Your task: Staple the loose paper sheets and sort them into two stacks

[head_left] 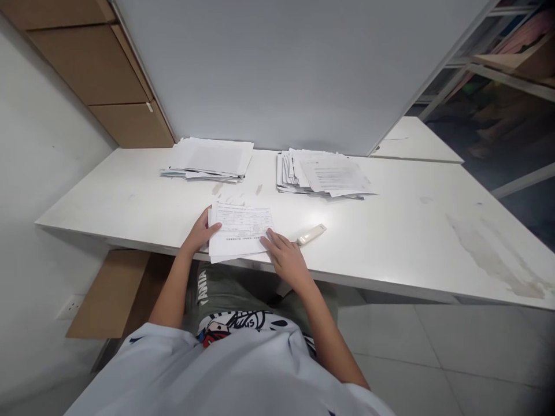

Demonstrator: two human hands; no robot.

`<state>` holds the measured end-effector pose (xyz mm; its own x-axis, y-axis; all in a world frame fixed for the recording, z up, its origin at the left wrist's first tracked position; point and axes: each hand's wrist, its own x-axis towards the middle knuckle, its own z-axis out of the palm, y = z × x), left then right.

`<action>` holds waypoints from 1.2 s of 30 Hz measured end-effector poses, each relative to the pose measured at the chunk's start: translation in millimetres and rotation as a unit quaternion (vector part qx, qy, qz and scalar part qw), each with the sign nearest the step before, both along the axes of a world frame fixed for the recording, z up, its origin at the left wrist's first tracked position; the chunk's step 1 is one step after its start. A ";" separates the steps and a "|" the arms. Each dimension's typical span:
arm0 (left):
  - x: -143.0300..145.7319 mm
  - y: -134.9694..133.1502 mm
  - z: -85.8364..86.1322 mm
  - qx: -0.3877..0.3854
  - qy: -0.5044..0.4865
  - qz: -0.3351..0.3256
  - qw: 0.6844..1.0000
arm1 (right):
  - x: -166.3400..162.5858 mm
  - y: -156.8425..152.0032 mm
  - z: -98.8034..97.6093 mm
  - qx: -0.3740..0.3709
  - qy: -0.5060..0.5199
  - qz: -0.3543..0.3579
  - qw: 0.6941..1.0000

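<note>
A few printed sheets of paper [240, 228], the top one a form with a table of small print, lie at the front edge of the desk and stick out slightly over it. At their left side my left hand [200, 232] grips them, thumb on top and fingers beneath. My right hand [286, 257] holds their right side with its fingers on the top sheet; its underside is hidden. Just beyond the right knuckles lies a slim cream-coloured tool [312, 234], perhaps a stapler, partly covered by that hand.
Two paper stacks, a left one [214, 157] and a right one [332, 173], rest at the back of the white desk [416, 231] against a grey panel [295, 69]. Cardboard boxes [91, 63] stand back left. An open carton [108, 294] sits below the desk, left.
</note>
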<state>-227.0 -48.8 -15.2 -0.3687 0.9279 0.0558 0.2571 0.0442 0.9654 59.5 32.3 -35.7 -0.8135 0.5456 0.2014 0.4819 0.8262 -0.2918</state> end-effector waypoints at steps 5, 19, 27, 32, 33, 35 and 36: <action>-0.6 2.3 -0.3 -0.025 -0.006 0.003 1.000 | -2.4 -2.4 2.4 -0.005 0.011 -0.009 1.000; 7.9 6.1 4.1 -0.041 -0.053 0.079 0.995 | 5.0 -2.4 -2.2 -0.036 0.078 0.029 0.996; 30.7 -8.4 9.3 -0.073 -0.061 0.118 0.988 | 61.9 25.7 2.3 0.025 0.240 -0.117 0.963; 50.9 1.3 15.0 -0.056 -0.011 0.112 0.992 | 69.5 50.0 -12.9 0.007 0.223 -0.190 0.956; 53.5 5.5 15.6 -0.055 -0.005 0.106 0.993 | 68.2 50.8 -14.2 0.007 0.228 -0.198 0.953; 57.2 14.2 16.3 -0.056 -0.007 0.099 0.993 | 65.8 49.9 -14.8 0.007 0.230 -0.203 0.952; 58.4 18.0 16.5 -0.054 -0.015 0.100 0.993 | 65.0 48.9 -14.4 0.007 0.229 -0.201 0.952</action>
